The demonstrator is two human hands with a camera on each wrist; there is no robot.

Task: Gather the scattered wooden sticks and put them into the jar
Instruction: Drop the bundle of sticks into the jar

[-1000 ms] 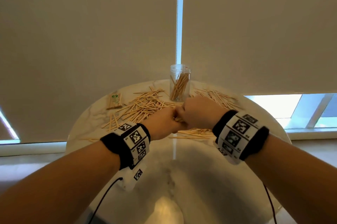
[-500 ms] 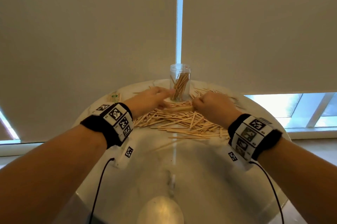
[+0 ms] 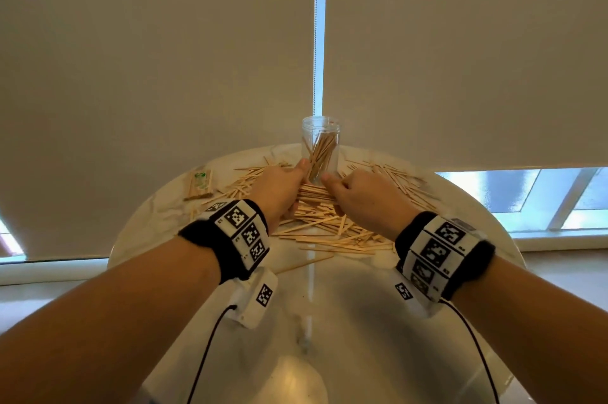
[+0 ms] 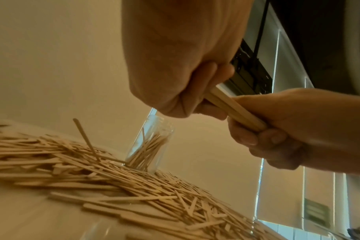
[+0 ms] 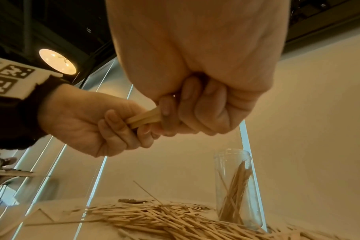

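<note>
Round marble table; small packet at its left edge; beige blinds behind.

A round, pale marble worktop stands before two drawn beige roller blinds; between the blinds runs a bright slit of window; above, a dark ceiling carries a round lamp.
</note>
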